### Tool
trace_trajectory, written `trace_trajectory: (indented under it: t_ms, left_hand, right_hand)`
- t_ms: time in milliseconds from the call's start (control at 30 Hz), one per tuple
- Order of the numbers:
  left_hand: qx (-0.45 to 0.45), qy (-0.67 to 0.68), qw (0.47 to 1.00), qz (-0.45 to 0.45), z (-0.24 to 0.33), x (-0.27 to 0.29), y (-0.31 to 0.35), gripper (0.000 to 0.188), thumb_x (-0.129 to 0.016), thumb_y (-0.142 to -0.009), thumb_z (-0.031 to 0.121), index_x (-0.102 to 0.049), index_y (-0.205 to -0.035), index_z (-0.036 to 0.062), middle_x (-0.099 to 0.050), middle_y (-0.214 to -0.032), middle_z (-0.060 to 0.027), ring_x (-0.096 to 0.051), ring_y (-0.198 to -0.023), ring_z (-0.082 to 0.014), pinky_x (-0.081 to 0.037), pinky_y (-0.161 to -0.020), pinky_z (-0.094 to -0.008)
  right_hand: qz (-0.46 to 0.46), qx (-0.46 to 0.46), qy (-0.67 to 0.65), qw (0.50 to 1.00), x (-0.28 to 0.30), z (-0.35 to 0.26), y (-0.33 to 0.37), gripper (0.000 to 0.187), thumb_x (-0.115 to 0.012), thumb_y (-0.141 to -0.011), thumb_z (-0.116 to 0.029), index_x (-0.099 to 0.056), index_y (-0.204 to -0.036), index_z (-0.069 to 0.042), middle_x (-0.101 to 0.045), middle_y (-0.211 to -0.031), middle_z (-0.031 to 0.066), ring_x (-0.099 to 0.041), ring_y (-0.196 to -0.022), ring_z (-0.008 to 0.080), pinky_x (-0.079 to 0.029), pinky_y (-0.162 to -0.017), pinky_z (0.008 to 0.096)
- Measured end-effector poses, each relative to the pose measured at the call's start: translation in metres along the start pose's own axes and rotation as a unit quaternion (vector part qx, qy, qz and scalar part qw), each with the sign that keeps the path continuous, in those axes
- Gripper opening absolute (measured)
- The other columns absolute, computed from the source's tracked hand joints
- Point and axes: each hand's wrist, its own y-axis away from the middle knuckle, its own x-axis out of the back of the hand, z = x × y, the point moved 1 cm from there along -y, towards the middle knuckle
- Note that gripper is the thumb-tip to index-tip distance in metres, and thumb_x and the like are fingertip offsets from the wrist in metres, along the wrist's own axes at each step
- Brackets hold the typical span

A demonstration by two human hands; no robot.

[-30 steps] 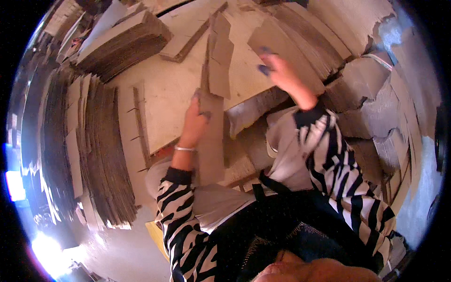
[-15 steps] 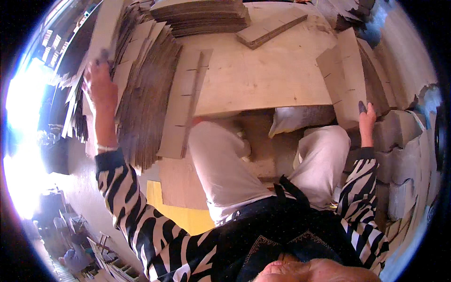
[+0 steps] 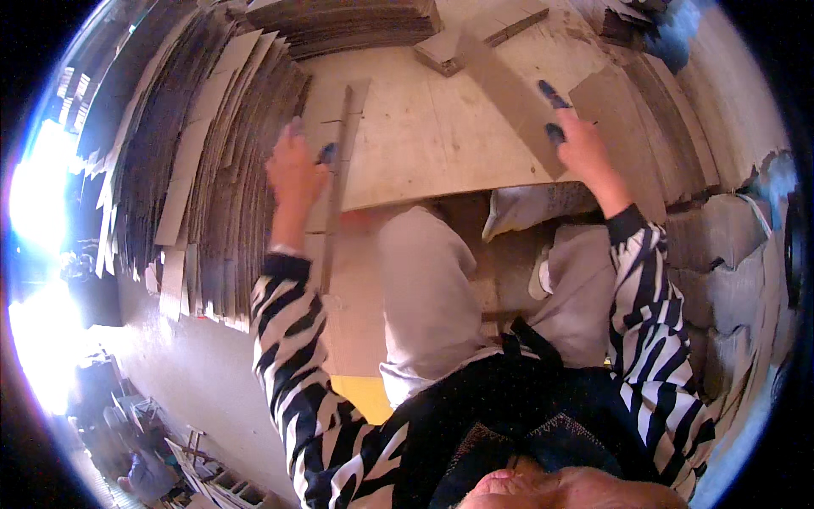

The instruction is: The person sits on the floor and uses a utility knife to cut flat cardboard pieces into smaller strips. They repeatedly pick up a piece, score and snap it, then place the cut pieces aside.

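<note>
My left hand [image 3: 297, 176], with dark coverings on its fingertips, is over the left side of the board. Its fingers are apart, and its thumb is beside an upright-edged slotted cardboard strip [image 3: 345, 140]. My right hand [image 3: 585, 148] reaches over the board's right part, with dark-tipped thumb and forefinger spread. A blurred cardboard strip [image 3: 509, 97] slants across the board by these fingers. The thumb tip meets its right edge; no closed grip shows. To the right of the hand lies flat cardboard [image 3: 619, 110].
Tall stacks of cardboard strips [image 3: 212, 144] stand at the left, another stack [image 3: 348, 25] at the back. A slotted cardboard bundle [image 3: 487, 38] lies on the far part of the wooden board [image 3: 424, 127]. Wrapped bundles [image 3: 729, 237] line the right side. My knees are under the board's near edge.
Both hands have moved inward, the left from the far-left stack, the right leftward from the right-hand cardboard. A blurred strip now slants across the board; the left stacks look rearranged.
</note>
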Motion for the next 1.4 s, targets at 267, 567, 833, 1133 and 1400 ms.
trace_trajectory:
  t_ms: [267,567,833,1133,1400]
  left_hand:
    - [0.139,-0.149,0.974,-0.097,0.039,-0.113,-0.009,0.034,-0.060,-0.079,0.020,-0.059,-0.110,0.0052,-0.055,-0.115,-0.0138,-0.051,-0.112,-0.0318,-0.042,-0.087,-0.0496]
    - [-0.066,0.128,0.988,-0.052,0.092,-0.105,0.009,0.015,-0.057,-0.078,0.011,-0.065,-0.087,0.0018,-0.062,-0.093,-0.0112,-0.059,-0.086,-0.0321,-0.046,-0.071,-0.0398]
    - [0.202,0.636,0.691,-0.278,0.190,-0.106,0.020,0.029,-0.045,-0.090,0.007,-0.065,-0.106,-0.0062,-0.068,-0.092,-0.0077,-0.063,-0.082,-0.0152,-0.050,-0.073,-0.0292]
    - [0.125,0.581,0.746,-0.300,0.202,-0.093,0.016,0.021,-0.055,-0.088,0.011,-0.068,-0.096,-0.0037,-0.062,-0.077,-0.0015,-0.053,-0.067,-0.0092,-0.043,-0.059,-0.0254]
    - [0.000,0.536,0.795,-0.286,0.219,-0.071,0.008,0.024,-0.054,-0.086,0.017,-0.067,-0.091,-0.0025,-0.061,-0.073,-0.0106,-0.052,-0.066,-0.0169,-0.043,-0.061,-0.0316]
  right_hand:
    - [-0.084,0.056,0.059,0.993,-0.062,0.021,0.005,0.029,-0.056,-0.075,-0.003,-0.054,-0.104,-0.007,-0.064,-0.085,0.0170,-0.061,-0.083,0.0393,-0.047,-0.069,0.0488]
    - [0.022,0.145,-0.012,0.989,-0.048,0.002,0.008,0.018,-0.056,-0.078,-0.008,-0.060,-0.096,-0.009,-0.065,-0.083,0.0123,-0.064,-0.079,0.0336,-0.050,-0.063,0.0468]
    - [0.018,0.178,-0.032,0.983,-0.062,-0.011,0.011,0.026,-0.056,-0.076,-0.005,-0.060,-0.102,-0.012,-0.062,-0.079,0.0110,-0.062,-0.075,0.0316,-0.049,-0.060,0.0436]
    - [0.033,0.200,-0.051,0.978,-0.071,0.005,0.006,0.029,-0.058,-0.076,-0.006,-0.059,-0.104,-0.013,-0.062,-0.084,0.0089,-0.063,-0.079,0.0303,-0.049,-0.061,0.0437]
    - [-0.091,0.158,0.033,0.983,-0.068,-0.002,0.007,0.029,-0.058,-0.078,-0.008,-0.059,-0.106,-0.012,-0.066,-0.084,0.0112,-0.065,-0.080,0.0335,-0.051,-0.065,0.0454]
